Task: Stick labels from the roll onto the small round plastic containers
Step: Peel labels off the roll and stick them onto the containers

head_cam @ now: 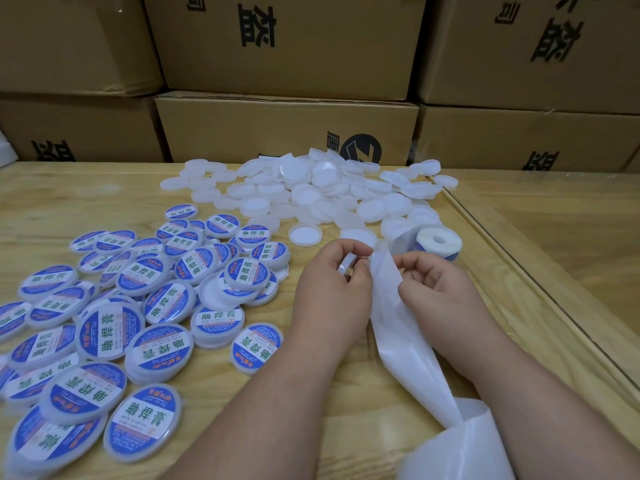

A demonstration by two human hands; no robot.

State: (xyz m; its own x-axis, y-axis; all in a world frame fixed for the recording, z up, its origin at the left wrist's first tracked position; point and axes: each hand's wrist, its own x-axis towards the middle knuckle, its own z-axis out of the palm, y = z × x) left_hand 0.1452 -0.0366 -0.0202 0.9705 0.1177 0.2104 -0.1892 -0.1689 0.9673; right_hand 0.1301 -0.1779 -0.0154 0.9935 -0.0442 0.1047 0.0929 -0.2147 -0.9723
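the left hand [334, 289] holds 1 small round container [346, 264] on its edge, fingers curled round it. the right hand [436, 285] pinches the white backing strip [408, 344] just beside it, so the container sits to the left of the right fingers, almost touching the strip. i cannot see a label on the strip here. the strip runs long from the roll [438, 242], past both hands, down toward the person. plain white containers [311, 188] lie in a pile at the far side of the desk [346, 403]. finished ones [157, 344] lie to the left, with blue labels and green writing "助焊膏". the brown boxes [287, 43] behind show big black writing i cannot read well.
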